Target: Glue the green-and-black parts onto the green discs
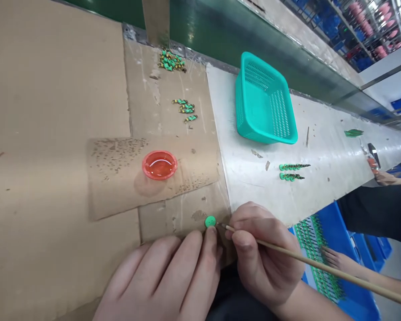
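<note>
My right hand (267, 249) is closed around a long thin wooden brush (307, 258), its tip just right of a small green disc (210, 221). Dark dots mark the disc's face. My left hand (173, 272) lies at the bottom centre, its index fingertip touching the disc's lower edge; the other fingers rest side by side, and what is under them is hidden. Beyond the hands stands a small red dish (159, 165) of liquid on a brown sheet (116, 178) with dark specks.
A turquoise basket (265, 102) sits on the white surface. Small green-and-black pieces lie in a pile (171, 61), a short group (186, 108) and two rows (290, 171). At right, another person's hand (341, 261) is over a blue bin (357, 290) of green pieces.
</note>
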A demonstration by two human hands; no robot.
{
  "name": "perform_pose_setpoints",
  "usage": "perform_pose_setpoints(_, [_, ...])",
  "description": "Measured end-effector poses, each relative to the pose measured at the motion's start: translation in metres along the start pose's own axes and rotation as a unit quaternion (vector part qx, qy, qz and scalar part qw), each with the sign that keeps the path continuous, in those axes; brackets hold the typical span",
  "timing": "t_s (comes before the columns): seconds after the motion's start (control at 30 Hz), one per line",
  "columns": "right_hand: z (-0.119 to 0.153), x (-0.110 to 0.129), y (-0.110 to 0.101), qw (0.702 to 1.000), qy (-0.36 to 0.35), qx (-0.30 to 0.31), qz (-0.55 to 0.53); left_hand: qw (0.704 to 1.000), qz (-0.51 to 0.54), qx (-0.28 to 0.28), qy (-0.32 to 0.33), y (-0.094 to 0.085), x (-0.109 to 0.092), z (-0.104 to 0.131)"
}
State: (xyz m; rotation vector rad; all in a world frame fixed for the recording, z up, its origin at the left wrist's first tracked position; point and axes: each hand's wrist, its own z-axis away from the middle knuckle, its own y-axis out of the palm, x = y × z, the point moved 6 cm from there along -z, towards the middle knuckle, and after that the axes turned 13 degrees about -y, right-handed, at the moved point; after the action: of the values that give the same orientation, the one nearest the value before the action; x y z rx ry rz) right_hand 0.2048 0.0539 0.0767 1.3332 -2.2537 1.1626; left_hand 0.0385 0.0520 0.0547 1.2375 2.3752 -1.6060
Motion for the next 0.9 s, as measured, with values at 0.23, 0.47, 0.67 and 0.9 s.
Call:
perform_pose_setpoints(0.23, [-0.005, -0.001, -0.001, 1.000, 0.014, 0.012, -0.008, 0.999, 0.014, -0.030, 0.002, 0.005, 0.002, 0.008])
perform_pose_setpoints(0.47, [-0.002, -0.003, 0.001, 0.999, 0.030, 0.014, -0.021, 0.998, 0.009, -0.061, 0.033, 0.007, 0.006, 0.015])
perform_pose_setpoints(0.67, [-0.002, -0.003, 0.001, 0.999, 0.034, 0.017, -0.023, 0.997, 0.010, -0.060, 0.049, 0.005, 0.006, 0.014])
perform_pose_setpoints(0.9, [-0.003, -0.003, 0.002, 0.999, 0.032, 0.017, -0.021, 0.997, 0.007, -0.053, 0.060, 0.006, 0.008, 0.014])
